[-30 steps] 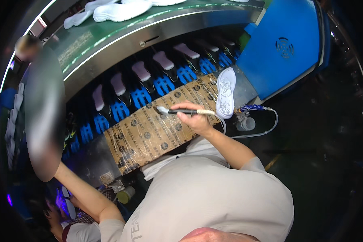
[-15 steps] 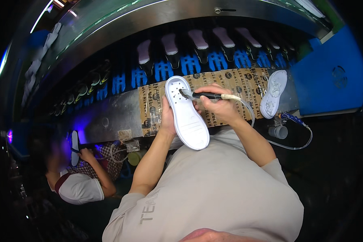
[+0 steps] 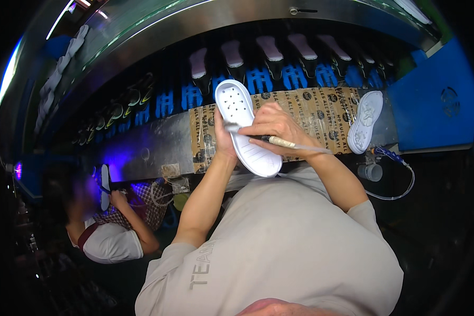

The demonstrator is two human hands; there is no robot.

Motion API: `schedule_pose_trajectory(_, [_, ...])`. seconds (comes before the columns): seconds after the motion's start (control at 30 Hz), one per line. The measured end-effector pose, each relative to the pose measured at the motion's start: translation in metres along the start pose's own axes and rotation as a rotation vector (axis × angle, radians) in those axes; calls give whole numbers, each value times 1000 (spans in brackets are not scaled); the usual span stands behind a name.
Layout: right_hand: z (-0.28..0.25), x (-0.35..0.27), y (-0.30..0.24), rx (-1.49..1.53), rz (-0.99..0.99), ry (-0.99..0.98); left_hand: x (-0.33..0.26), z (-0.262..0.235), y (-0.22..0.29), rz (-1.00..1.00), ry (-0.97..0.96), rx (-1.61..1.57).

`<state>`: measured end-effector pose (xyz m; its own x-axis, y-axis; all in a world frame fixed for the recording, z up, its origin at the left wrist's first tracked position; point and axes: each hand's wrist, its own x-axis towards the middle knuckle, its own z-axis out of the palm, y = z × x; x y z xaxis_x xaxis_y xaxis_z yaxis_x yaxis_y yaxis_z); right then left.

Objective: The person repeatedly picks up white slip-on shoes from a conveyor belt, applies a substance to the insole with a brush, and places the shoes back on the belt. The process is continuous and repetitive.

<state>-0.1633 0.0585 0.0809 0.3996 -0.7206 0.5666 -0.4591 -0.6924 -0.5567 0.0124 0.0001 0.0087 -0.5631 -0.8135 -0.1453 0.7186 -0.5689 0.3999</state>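
My left hand grips a white shoe sole by its left edge. The sole is tilted, with its holed end away from me and its ribbed end close to my belly. In my right hand is a brush with a dark and pale handle and a thin clear tube running from it. Its blurred bristles are at the sole's middle, near the left edge; I cannot tell whether they touch. A second white sole lies to the right, on the bench's end.
Printed cardboard covers part of the metal bench. Behind it, shoe uppers stand in a row above blue holders. A blue housing is at right, a small jar below it. At left a co-worker holds another sole.
The brush has moved from the holes at the far end to the sole's middle. The sole has shifted away from me, and my right hand has turned over the handle.
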Motion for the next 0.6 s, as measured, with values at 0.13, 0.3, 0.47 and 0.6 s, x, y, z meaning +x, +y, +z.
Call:
schedule_pose_trajectory(0.13, [0,-3,-1,-5,176,105,-1,23,9,14,7,51])
schedule_pose_trajectory(0.3, [-14,6,-25,247,45,-148,4,39,27,-6,-64,-102])
schedule_pose_trajectory(0.47, [-23,13,-36,150,77,-192,16,42,57,39,-135,-8])
schedule_pose_trajectory(0.6, [-28,16,-31,396,157,-170,20,53,84,-4,-267,69])
